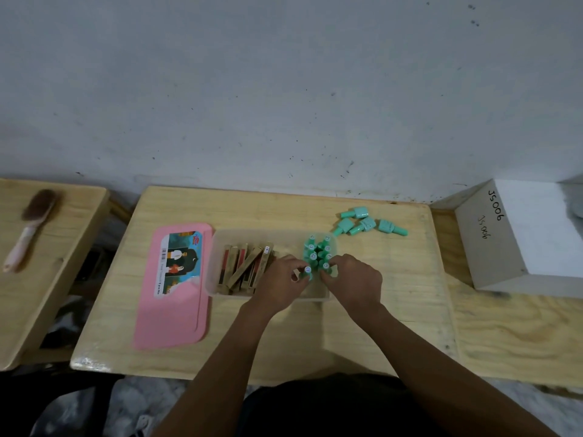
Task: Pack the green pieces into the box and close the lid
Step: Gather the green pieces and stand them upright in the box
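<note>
A clear plastic box stands open on the wooden table. Several green bottle-shaped pieces stand upright in its right end. My left hand pinches one green piece at the near end of that group. My right hand pinches another green piece right beside it. Several more green pieces lie loose on the table behind the box to the right. The pink lid lies flat to the left of the box.
Brown and red flat sticks fill the box's left half. A white and grey carton marked JS006 sits at the right. A brush lies on a second table at the left. A wall runs behind.
</note>
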The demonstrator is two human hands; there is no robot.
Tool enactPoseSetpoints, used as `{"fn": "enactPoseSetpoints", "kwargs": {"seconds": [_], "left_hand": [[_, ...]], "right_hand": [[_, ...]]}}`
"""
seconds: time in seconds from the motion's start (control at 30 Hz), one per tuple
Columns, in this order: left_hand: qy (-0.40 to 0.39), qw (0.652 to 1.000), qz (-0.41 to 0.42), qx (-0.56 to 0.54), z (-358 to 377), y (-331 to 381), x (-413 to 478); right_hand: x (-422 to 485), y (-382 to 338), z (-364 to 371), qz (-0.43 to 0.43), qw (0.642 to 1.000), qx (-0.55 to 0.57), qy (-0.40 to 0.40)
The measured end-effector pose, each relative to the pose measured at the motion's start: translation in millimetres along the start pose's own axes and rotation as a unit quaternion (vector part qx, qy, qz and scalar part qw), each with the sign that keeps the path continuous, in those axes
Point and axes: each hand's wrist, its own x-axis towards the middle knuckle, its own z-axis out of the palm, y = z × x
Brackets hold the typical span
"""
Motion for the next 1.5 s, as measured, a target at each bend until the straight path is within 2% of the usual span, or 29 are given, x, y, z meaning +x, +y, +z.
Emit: {"fn": "enactPoseSetpoints", "kwargs": {"seconds": [0.33, 1.23, 1.4, 1.5], "left_hand": [[-0.005, 1.000, 0.006, -0.014, 17, -5, 13], [0.068, 0.997, -0.013, -0.023, 36, -11, 14], [0.077, 0.997, -0.014, -0.023, 37, -11, 12], [0.098, 0.995, -0.008, -0.006, 35, -7, 9]], "right_hand": [[2, 7, 2, 0.005, 1.000, -0.006, -0.017], [-4, 13, 3, 0.003, 1.000, 0.018, 0.006], [-7, 21, -5, 0.017, 0.998, 0.045, 0.037], [-5, 33, -14, 0.069, 0.993, 0.076, 0.056]]}}
